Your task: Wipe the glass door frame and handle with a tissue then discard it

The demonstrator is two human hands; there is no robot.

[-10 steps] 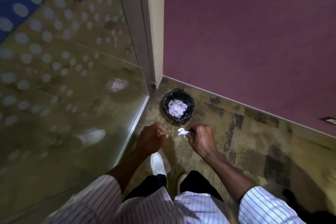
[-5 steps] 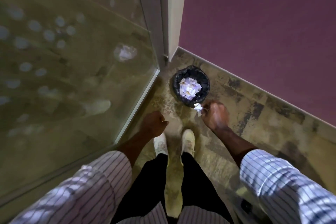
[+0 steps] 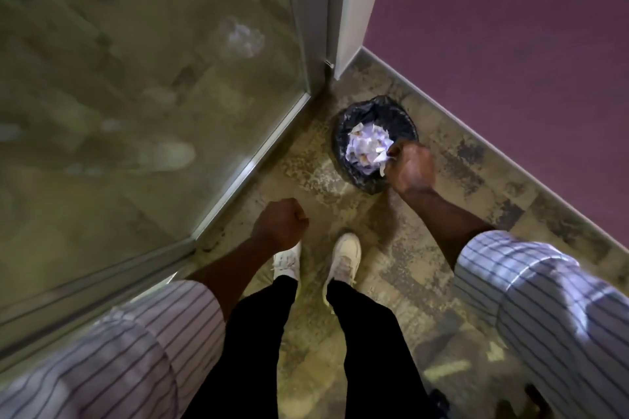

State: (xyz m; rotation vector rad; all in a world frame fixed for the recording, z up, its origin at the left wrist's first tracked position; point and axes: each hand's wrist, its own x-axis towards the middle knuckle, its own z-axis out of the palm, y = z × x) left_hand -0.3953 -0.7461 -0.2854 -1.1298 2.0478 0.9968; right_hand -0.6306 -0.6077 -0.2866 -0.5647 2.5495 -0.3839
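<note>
Black-lined waste bin point(image 3: 347, 133): I log it on the floor point(image 3: 425, 221), in the corner where the glass door point(image 3: 136, 95) meets the purple wall point(image 3: 510, 44). Contents: a heap of crumpled white tissues point(image 3: 366, 146), filling the liner near to its rim.

Right hand point(image 3: 410, 168): over the bin's near right edge, knuckles up, fingers point(image 3: 394, 150) drawn together and pinching a small white tissue point(image 3: 383, 165). That tissue hangs at the bin's rim, touching or just above the heap; I cannot tell which.

Left hand point(image 3: 280, 223): low and apart from the bin, fingers curled tight into a fist, nothing visible in it.

Glass door: closed panel at left, metal frame point(image 3: 252, 167) along its bottom edge, reflections on the pane.

Person: 2 white shoes point(image 3: 345, 255) side by side on the mottled floor, black trousers point(image 3: 367, 333), striped sleeves point(image 3: 544, 299) rolled to the forearm.
</note>
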